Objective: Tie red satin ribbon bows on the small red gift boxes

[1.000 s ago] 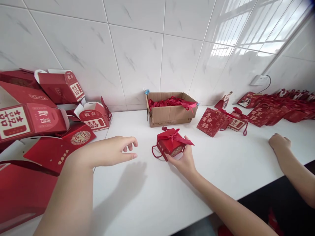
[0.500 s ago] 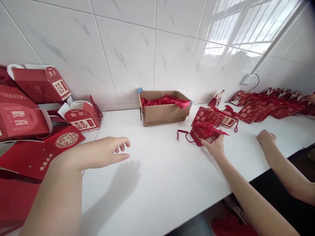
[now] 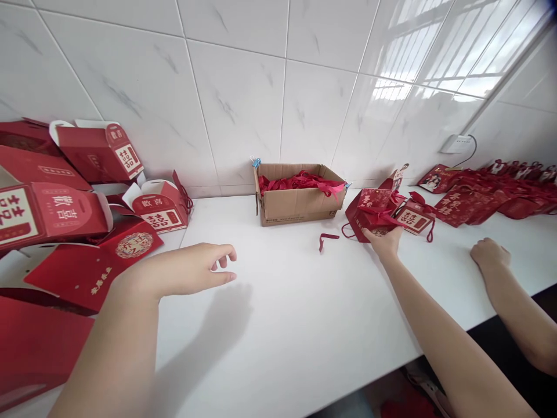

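My left hand (image 3: pixel 204 267) hovers over the white table, its fingers curved and apart, with nothing in it. At the right, my right hand (image 3: pixel 386 242) has its thumb and fingers around the near side of a red gift box (image 3: pixel 364 219) with a ribbon bow on top. That box stands close against other red boxes, among them a small one with a cream label (image 3: pixel 413 218). A short piece of dark red ribbon (image 3: pixel 328 236) lies on the table to the left of the held box.
An open cardboard box (image 3: pixel 300 206) of red ribbons stands by the tiled wall. Red gift boxes (image 3: pixel 93 154) are piled at the left. Another person's closed hand (image 3: pixel 489 255) rests on the table at the right, before rows of red boxes (image 3: pixel 500 194).
My right hand has moved the gift box farther back, up against the other boxes and away from the ribbon piece. My left hand keeps its pose. The view has turned slightly left.
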Motion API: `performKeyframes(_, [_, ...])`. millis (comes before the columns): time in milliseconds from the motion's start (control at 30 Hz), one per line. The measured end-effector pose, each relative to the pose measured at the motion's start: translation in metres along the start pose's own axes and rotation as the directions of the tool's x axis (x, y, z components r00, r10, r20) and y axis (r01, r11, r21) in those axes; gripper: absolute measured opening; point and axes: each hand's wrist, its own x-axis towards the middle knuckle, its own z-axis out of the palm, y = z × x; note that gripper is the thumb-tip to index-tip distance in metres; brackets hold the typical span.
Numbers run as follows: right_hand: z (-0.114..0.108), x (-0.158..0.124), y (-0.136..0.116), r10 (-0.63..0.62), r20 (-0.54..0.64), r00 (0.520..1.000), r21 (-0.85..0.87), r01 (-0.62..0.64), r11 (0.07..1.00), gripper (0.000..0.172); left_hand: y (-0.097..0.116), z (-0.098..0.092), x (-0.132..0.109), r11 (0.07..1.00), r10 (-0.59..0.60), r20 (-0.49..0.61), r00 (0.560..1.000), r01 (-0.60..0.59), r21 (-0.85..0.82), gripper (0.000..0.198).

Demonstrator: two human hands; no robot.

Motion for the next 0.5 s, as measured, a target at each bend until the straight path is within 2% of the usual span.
performKeyframes(167, [0.003,0.013,-0.007,0.082,0.005,0.997,-0.084,-0.082,0.993,0.099,0.000,0.001,0.000,0.999,0.032,0.031,0.999,-0.032,0.024,0.052])
performKeyframes(233, [0.000,0.011,-0.013,0.119,0.008,0.993,-0.111,-0.117,0.987,0.109,0.001,0.001,0.000,0.999,0.041,0.028,0.999,-0.041,0.029,0.052])
performKeyframes(333, [-0.007,-0.010,-0.027,0.268,0.010,0.963,-0.134,-0.264,0.955,0.131,0.003,0.001,-0.001,0.999,0.050,0.007,0.999,-0.050,0.021,0.052])
performKeyframes(400, [-0.011,-0.033,-0.044,0.331,0.033,0.943,-0.105,-0.326,0.939,0.136,0.004,0.001,-0.002,0.998,0.052,0.001,0.999,-0.052,0.027,0.050])
performKeyframes(467, [-0.013,-0.057,-0.068,0.186,0.071,0.980,-0.034,-0.184,0.982,0.130,0.004,0.002,-0.007,0.997,0.065,-0.045,0.997,-0.063,0.038,0.045])
performKeyframes(500, [-0.014,-0.067,-0.083,0.099,0.101,0.990,0.003,-0.100,0.995,0.125,0.003,0.002,-0.013,0.997,0.075,-0.107,0.991,-0.070,0.045,0.043])
